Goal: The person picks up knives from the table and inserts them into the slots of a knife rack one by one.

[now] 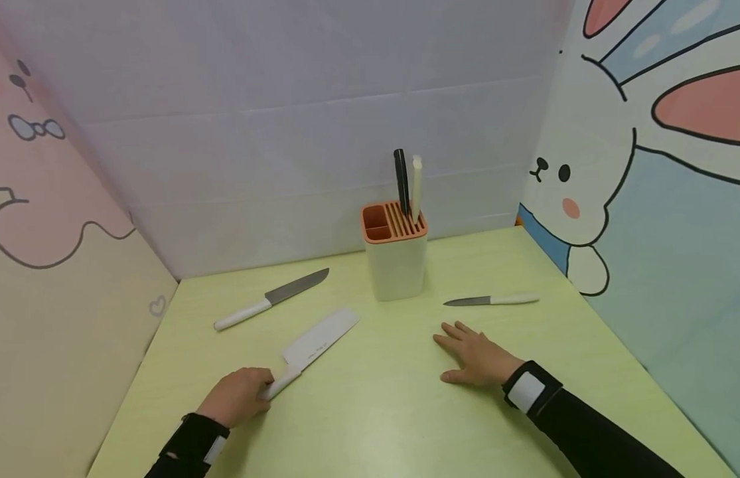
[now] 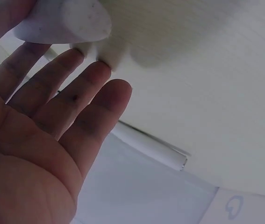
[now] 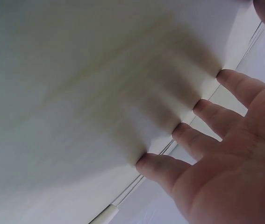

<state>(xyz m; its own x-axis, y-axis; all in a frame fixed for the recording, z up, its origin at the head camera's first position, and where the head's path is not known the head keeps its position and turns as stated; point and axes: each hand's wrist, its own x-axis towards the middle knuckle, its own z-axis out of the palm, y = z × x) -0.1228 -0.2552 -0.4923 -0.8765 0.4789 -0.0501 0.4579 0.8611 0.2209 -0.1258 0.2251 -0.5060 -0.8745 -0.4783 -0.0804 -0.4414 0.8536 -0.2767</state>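
My left hand [image 1: 237, 397] is at the handle end of a cleaver [image 1: 318, 340] with a broad pale blade, which lies slanted on the table. In the left wrist view, the cleaver's white handle [image 2: 83, 21] sits between thumb and index finger, pinched there, while the other fingers [image 2: 99, 109] stretch out nearly straight. My right hand [image 1: 480, 358] is spread, palm down, with fingertips [image 3: 144, 161] right at the tabletop and nothing in its grasp. Just beyond it lies a small paring knife [image 1: 492, 300] with a white handle, blade pointing left.
A kitchen knife [image 1: 274, 299] with a white handle lies at the left. Toward the back stands a white knife block [image 1: 396, 269] with an orange slotted top, holding a black-handled piece [image 1: 401, 179] and a white-handled one [image 1: 416, 186]. Cloth walls enclose the yellow table [image 1: 358, 418] on three sides.
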